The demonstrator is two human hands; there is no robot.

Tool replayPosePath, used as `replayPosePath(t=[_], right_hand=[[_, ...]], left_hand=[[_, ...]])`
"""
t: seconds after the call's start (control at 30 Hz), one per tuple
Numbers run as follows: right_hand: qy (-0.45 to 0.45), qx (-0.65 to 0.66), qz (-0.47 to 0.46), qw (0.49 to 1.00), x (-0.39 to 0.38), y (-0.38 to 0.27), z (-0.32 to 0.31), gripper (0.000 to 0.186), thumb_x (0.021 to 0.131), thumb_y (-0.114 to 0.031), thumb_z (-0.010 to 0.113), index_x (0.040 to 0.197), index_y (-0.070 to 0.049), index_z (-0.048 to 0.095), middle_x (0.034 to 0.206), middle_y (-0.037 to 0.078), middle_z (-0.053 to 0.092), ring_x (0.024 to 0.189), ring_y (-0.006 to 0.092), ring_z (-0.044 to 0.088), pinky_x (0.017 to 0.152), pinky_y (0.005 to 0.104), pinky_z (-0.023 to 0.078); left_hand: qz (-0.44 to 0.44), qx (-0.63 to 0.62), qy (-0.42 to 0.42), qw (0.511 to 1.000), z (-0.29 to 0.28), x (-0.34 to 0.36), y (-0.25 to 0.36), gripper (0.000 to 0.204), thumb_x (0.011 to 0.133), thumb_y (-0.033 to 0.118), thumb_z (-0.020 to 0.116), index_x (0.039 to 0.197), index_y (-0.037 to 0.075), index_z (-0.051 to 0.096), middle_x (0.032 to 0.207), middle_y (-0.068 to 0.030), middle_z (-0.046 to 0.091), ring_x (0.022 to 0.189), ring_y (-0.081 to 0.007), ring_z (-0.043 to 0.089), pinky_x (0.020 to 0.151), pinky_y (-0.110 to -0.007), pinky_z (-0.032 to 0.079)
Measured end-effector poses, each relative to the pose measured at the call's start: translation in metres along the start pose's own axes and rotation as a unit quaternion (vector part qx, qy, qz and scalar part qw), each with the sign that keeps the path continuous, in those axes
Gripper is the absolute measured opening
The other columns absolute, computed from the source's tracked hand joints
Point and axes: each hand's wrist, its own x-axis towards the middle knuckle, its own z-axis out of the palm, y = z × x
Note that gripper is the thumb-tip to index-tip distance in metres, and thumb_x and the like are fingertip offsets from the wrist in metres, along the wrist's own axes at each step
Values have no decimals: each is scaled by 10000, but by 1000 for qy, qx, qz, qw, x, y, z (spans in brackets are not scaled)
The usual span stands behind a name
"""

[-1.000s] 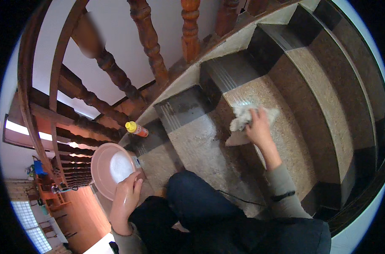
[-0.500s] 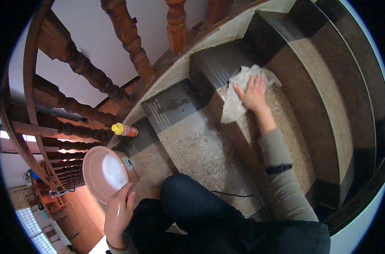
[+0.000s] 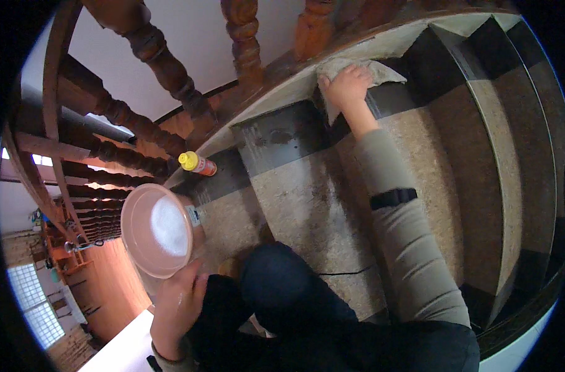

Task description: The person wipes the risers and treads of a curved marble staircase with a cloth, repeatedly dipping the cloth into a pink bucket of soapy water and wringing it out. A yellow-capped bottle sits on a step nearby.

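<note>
A speckled stone staircase (image 3: 307, 204) climbs to the far right beside a wooden railing (image 3: 170, 74). On a near-left step stands a pink bucket (image 3: 155, 232); the left hand (image 3: 174, 304) grips its near rim. It holds pale liquid, so it is probably heavy and sloshy, best steadied at the rim. An orange bottle with a yellow cap (image 3: 197, 163) lies beyond it. Far up, the right hand (image 3: 344, 87) presses flat on a pale cloth (image 3: 381, 71), soft and limp, easily bunched in the palm.

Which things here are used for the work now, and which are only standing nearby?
In use:
- cloth under the right hand, pressed on the stair edge
- pink bucket, rim held by the left hand

Only nearby:
- yellow-capped bottle on a lower step
- wooden balusters
</note>
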Motion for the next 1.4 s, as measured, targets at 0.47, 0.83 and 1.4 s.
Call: replayPosePath(t=[0.47,0.83,1.4], right_hand=[[116,10,-152,982,-48,27,-5,461,735,-214,618,1109,40,527,1104,228,545,1013,388,524,884,431,437],[-18,45,-103,994,-225,129,-90,635,673,-120,617,1254,61,434,1312,252,428,1185,425,427,988,441,383],[-39,55,-20,998,-142,93,-55,812,836,-578,475,1330,53,345,1361,305,324,1269,469,286,1066,507,217]], left_hand=[[18,-15,5,1000,3,-2,-16,221,868,123,516,1061,35,576,841,-259,610,785,-421,590,681,-478,468],[17,13,-44,999,11,15,1,256,860,90,497,1098,35,574,828,-260,614,774,-430,594,711,-465,482],[32,13,-39,999,13,17,1,252,837,55,515,1082,24,564,827,-250,613,780,-418,592,709,-470,461]])
